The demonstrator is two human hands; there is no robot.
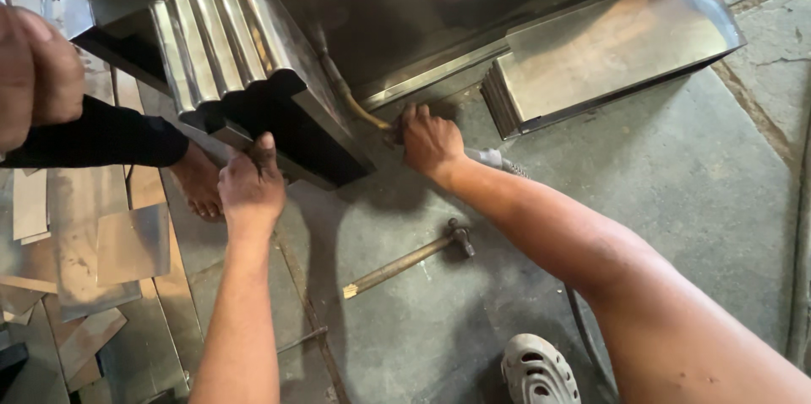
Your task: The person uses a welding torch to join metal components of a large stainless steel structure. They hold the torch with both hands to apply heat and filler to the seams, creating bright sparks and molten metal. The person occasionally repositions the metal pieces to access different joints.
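Head: right hand grips torch.

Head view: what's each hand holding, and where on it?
Left hand presses the lower edge of the ribbed sheet-metal piece. Right hand grips a torch-like tool near its front end, by the thin tube. The hammer lies untouched.

Open floor lies right of the hammer. Ahead, the ribbed panel and folded channel block passage. Left, scrap sheets and another person's foot crowd the floor.
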